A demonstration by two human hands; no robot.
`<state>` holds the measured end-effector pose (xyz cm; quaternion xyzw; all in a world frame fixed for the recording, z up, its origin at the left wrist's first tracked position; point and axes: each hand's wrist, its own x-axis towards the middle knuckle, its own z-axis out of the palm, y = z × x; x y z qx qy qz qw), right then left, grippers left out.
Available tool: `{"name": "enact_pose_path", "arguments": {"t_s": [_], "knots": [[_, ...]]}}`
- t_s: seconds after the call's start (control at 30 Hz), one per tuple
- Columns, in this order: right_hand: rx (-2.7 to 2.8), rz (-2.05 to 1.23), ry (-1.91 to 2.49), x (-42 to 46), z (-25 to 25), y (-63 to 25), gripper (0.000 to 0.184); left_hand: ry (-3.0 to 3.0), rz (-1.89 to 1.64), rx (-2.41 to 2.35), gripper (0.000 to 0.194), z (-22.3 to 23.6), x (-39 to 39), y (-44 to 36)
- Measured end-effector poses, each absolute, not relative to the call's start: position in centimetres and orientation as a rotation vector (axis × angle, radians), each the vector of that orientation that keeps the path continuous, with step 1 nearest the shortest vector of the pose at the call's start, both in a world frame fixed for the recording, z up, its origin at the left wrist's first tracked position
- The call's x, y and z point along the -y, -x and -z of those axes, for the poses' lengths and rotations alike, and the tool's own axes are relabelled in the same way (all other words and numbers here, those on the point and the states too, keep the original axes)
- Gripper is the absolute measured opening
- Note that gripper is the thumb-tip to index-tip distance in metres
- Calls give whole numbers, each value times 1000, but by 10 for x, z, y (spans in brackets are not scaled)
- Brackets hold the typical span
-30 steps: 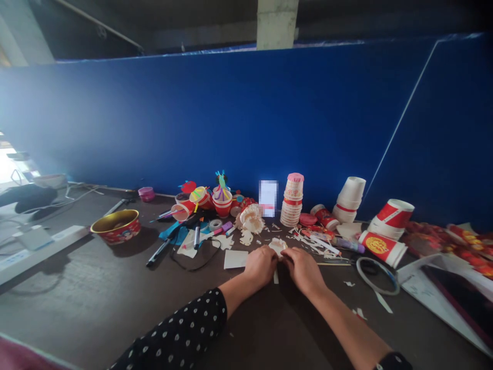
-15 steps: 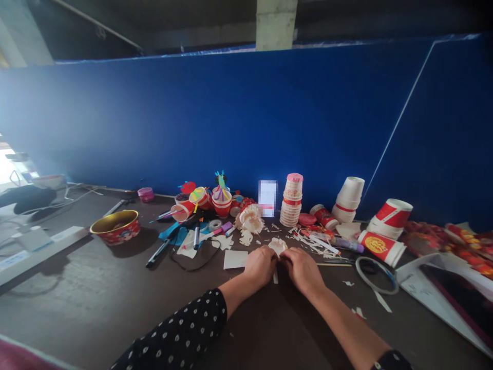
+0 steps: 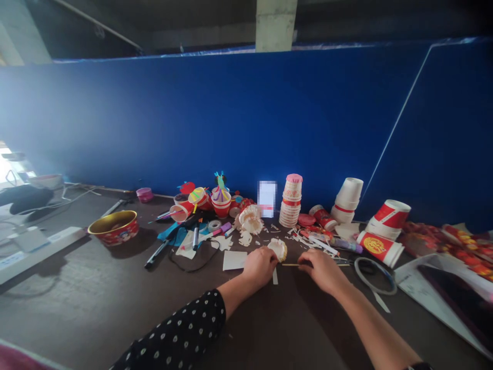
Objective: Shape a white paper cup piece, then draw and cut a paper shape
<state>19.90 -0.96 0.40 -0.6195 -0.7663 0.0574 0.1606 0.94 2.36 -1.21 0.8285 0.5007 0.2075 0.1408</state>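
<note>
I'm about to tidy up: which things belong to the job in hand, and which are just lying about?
Probably the job:
ruffled paper, held by the left hand
paper strip, beside that hand

Apparently just lying about:
bowl
power strip
pink tub

Seemingly a craft workspace, its background dim: paper cups (image 3: 291, 208), markers (image 3: 196, 238) and paper scraps (image 3: 222, 243) crowd a table (image 3: 96, 293).

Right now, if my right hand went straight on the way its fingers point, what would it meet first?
Probably the thin stick, which it may already touch; beyond, the pale ruffled piece by your left hand.
</note>
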Motion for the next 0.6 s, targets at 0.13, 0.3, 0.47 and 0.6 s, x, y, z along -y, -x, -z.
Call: {"name": "enact_pose_path", "arguments": {"t_s": [0.13, 0.3, 0.47, 0.6], "knots": [[2208, -177, 1768, 10, -4, -195, 13, -2377, -628, -1427, 16, 12, -24, -8], [2252, -209, 1714, 13, -4, -193, 13, -2386, -649, -1358, 17, 13, -26, -7], [2299, -260, 1619, 18, -5, -187, 13, -2377, -656, -1294, 18, 13, -27, -4], [2301, -254, 1586, 20, -2, -179, 12, -2386, -704, -1254, 18, 14, -27, -2]]}}
